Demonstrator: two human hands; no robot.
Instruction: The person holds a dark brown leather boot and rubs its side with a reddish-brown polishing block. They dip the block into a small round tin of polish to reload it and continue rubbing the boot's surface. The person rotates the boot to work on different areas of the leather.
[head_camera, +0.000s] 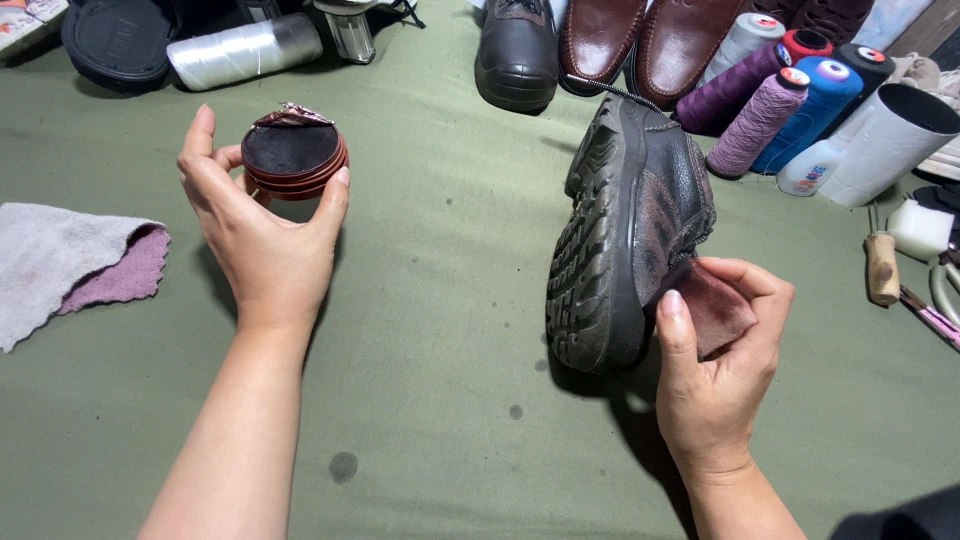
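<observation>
Green cloth covers the whole work surface in the head view, marked with a few dark spots near the person. On the left, the left hand holds a small round tin of dark polish upright just above the cloth, its fingers curled around the tin's near side, thumb on the left and fingertips on the right rim; the tin is open, with a crumpled foil flap at its far edge. Farther left lies a folded grey and mauve rag, well apart from the hand.

To the right, a black work shoe lies on its side with the treaded sole turned to the left. The right hand pinches a small brownish cloth pad between thumb and fingers and presses it against the shoe's upper near the heel (the fingers are bent close together around the pad).

Along the far edge stand a black shoe and a pair of brown leather shoes. Right of them lie several spools of thread in purple, blue, red and black, beside a white cylinder. A white thread cone lies at the far left, and a wooden-handled tool rests at the right edge
</observation>
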